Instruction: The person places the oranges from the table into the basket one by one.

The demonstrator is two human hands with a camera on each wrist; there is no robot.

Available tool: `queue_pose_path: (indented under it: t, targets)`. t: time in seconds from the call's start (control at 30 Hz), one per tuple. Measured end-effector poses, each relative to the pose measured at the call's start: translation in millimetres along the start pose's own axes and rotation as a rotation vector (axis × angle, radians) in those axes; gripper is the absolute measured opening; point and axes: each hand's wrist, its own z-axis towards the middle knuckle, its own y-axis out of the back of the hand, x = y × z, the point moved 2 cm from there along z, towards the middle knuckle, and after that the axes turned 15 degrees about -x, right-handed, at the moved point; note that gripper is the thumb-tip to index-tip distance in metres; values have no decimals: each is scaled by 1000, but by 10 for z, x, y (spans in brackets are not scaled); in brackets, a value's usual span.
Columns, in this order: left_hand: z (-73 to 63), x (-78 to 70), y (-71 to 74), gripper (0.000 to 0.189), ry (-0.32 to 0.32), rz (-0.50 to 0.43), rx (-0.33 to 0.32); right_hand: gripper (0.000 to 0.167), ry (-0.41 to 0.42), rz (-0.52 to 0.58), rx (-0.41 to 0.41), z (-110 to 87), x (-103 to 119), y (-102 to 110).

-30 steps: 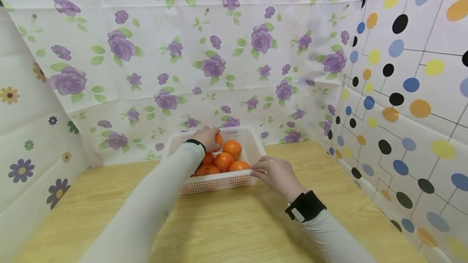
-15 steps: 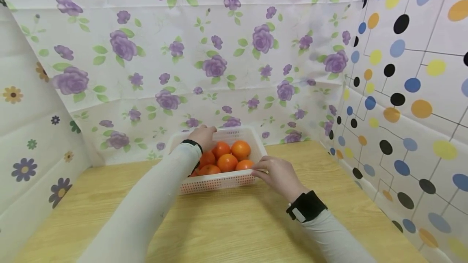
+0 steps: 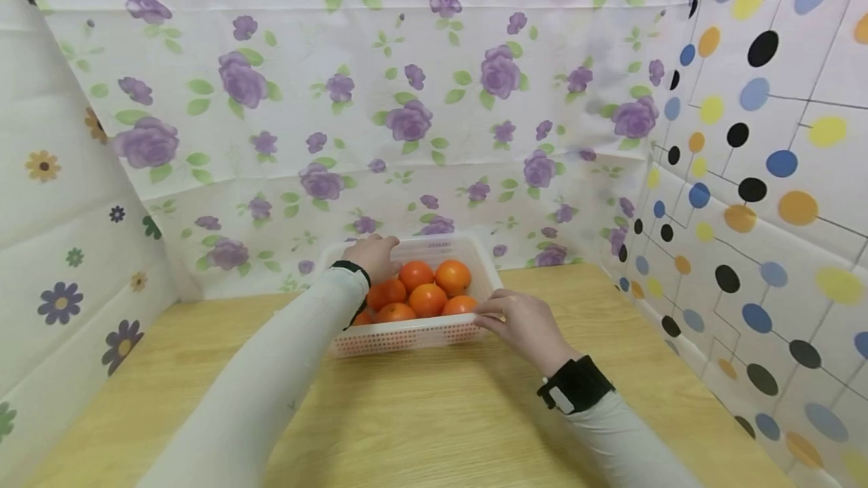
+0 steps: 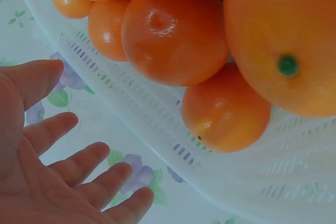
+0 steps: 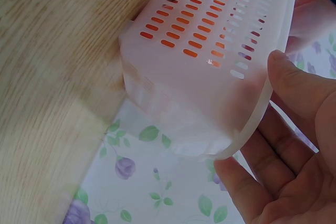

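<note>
A white perforated plastic basket [image 3: 407, 337] on the wooden table holds several oranges [image 3: 428, 300]. My left hand [image 3: 371, 254] is over the basket's left side, its fingers straight and spread with nothing in them. In the left wrist view, the left hand [image 4: 68, 171] is apart from the oranges [image 4: 176, 38], whose shiny skins fill the upper right. At the near right corner, my right hand [image 3: 522, 322] pinches the basket rim. The right wrist view has the right hand's thumb [image 5: 299, 80] on the rim's outside, with the other fingers partly behind the basket wall [image 5: 194, 98].
A white curtain with purple flowers [image 3: 410, 120] hangs right behind the basket. A dotted sheet [image 3: 759, 172] rises on the right, and a daisy-patterned one [image 3: 61, 247] on the left. The pale wooden table [image 3: 420, 413] extends in front of the basket.
My left hand has let go of an orange, which now rests among the others, and has drawn slightly left. My right hand keeps its hold on the rim. The head view has turned slightly left.
</note>
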Motion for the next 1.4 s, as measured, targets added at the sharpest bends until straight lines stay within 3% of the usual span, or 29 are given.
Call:
queue_pose_path:
  t: [0.43, 0.7, 0.83, 0.97, 1.23, 1.4]
  targets:
    - [-292, 275, 146, 68, -60, -50, -65, 15, 8, -1, -5, 11, 1, -12]
    - [-606, 520, 268, 69, -79, -109, -129, 15, 22, 12, -4, -12, -14, -14]
    - [-762, 614, 313, 72, -81, -93, -148, 16, 25, 6, -5, -6, 0, -9]
    - [-907, 704, 344, 72, -80, -91, -201, 17, 27, 3, 0, 4, 16, -24]
    - [-1238, 822, 302, 70, -23, -188, -334, 15, 36, 6, -47, -23, 36, -52]
    - [-1425, 861, 274, 70, -17, -198, -382, 26, 31, -7, -71, -59, 43, -71]
